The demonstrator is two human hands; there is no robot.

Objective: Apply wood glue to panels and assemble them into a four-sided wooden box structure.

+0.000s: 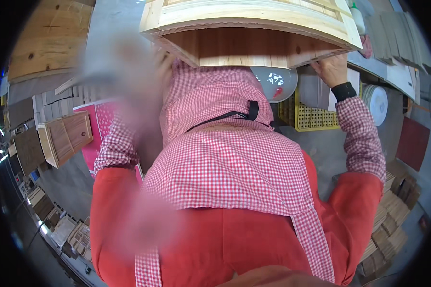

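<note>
Box of pale wood (249, 40), hollow and rectangular, sits directly ahead, long axis running left-right between the hands; right hand (331, 70) clasps its near right corner, blurred left hand (161, 66) is by the left, grip impossible to tell.

A pale, framed wooden box (249, 21) lies straight ahead, its hollow side nearest.

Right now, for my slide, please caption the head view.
Right hand touching an open wooden box, left hand blurred near its opposite side.
</note>
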